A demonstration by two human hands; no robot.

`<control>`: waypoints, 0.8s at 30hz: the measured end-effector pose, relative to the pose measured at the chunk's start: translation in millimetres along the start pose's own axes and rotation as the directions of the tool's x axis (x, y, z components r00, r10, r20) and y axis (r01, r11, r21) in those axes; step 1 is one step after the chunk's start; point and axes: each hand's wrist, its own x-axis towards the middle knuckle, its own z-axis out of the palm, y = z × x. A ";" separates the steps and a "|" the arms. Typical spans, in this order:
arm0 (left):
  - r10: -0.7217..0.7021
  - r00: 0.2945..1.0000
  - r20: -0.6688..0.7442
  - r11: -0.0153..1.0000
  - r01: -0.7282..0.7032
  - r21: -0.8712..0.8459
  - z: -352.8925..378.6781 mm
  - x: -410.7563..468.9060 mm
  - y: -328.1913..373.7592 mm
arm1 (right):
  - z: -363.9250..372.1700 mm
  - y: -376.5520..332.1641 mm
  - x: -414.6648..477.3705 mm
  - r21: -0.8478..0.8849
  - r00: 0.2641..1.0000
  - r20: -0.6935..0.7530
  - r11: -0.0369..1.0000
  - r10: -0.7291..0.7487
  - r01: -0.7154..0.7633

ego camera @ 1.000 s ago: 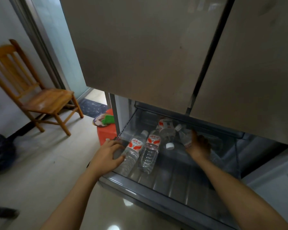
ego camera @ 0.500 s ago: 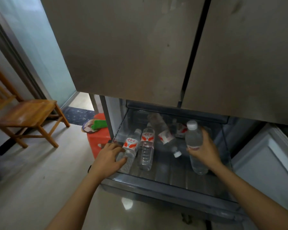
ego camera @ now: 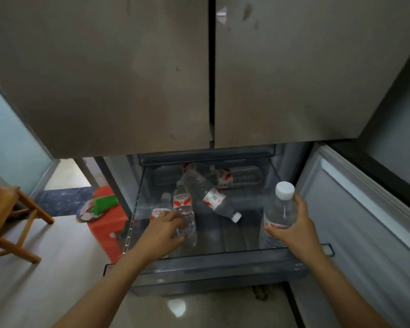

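A clear fridge drawer (ego camera: 211,265) is pulled out below the two closed upper doors (ego camera: 128,79). Several water bottles with red-and-white labels lie in it. My right hand (ego camera: 294,229) grips one bottle (ego camera: 282,207) upright, white cap on top, at the drawer's right front. My left hand (ego camera: 163,232) reaches into the left side, its fingers curled over a lying bottle (ego camera: 184,202). Another bottle (ego camera: 160,210) lies just left of that one, partly hidden by the hand. A tilted bottle (ego camera: 213,200) points its cap toward the front, and more bottles (ego camera: 237,177) lie at the back.
An open lower fridge door (ego camera: 365,221) stands to the right of the drawer. A red stool (ego camera: 107,226) with a green item (ego camera: 104,203) sits against the fridge's left side. A wooden chair (ego camera: 5,221) stands on the tiled floor at far left.
My right hand lifted a bottle from the pile at the back and brought it upright to the drawer's right front. My left hand shifted from the leftmost bottle onto the one beside it.
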 end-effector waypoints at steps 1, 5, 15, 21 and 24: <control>0.055 0.998 0.037 0.996 -0.057 0.067 2.9 13.9 7.7 | -1.4 3.6 -3.0 -0.015 1.000 -0.013 1.000 0.017 -0.017; 0.167 0.977 0.132 0.931 -0.201 0.304 18.6 60.8 32.0 | -0.6 7.3 -5.1 -0.094 0.999 -0.002 0.995 0.046 -0.046; 0.129 0.958 0.255 0.770 -0.259 0.583 47.9 122.2 28.4 | 1.0 11.5 0.8 -0.180 0.994 -0.068 0.979 0.087 -0.098; 0.271 0.922 0.277 0.642 -0.387 0.662 57.8 140.7 29.9 | 4.4 12.5 3.0 -0.171 0.987 -0.116 0.976 0.114 -0.133; 0.266 0.897 0.353 0.606 -0.440 0.662 56.8 149.6 34.4 | 5.6 12.9 4.4 -0.195 0.986 -0.120 0.971 0.119 -0.141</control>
